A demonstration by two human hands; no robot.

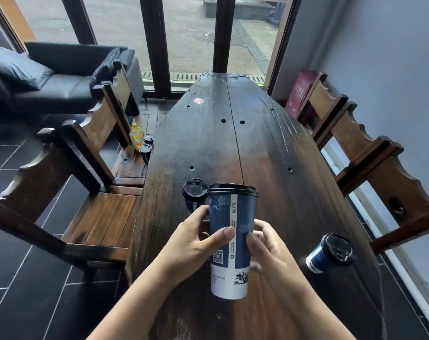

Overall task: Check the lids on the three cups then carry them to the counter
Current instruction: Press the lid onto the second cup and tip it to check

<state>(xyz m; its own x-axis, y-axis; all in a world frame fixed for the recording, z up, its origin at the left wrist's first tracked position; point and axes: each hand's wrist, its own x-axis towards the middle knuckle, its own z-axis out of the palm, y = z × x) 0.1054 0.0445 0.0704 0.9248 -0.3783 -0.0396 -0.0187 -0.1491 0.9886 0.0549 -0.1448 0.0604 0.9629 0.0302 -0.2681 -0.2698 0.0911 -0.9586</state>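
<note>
While the tall cup (243, 212) hung upright in the air above the near end of the table (233, 133), both hands were on its blue-and-white wall. The left hand (191, 244) wrapped it from the left, thumb laid across the printed front and fingers curled behind. The right hand (270, 246) closed on the right side with curled fingers; it was blurred, so how firmly it gripped could not be told.

The black lid (233, 190) sat level on the rim, seen edge-on, and its far side was hidden. Neither hand touched it. This looked like the checking step for the first cup, with carrying yet to come.

To do it well, one hand should take the full weight low on the wall. The other should then go up and press round the whole lid edge, feeling for any lifted spot. The paper wall should not be squeezed hard, since that could pop the seal.

The second cup (194, 192) stood on the table just beyond on the left, partly hidden by the held one. The third cup (328, 252) stood well apart on the near right. Both wore black lids.
</note>
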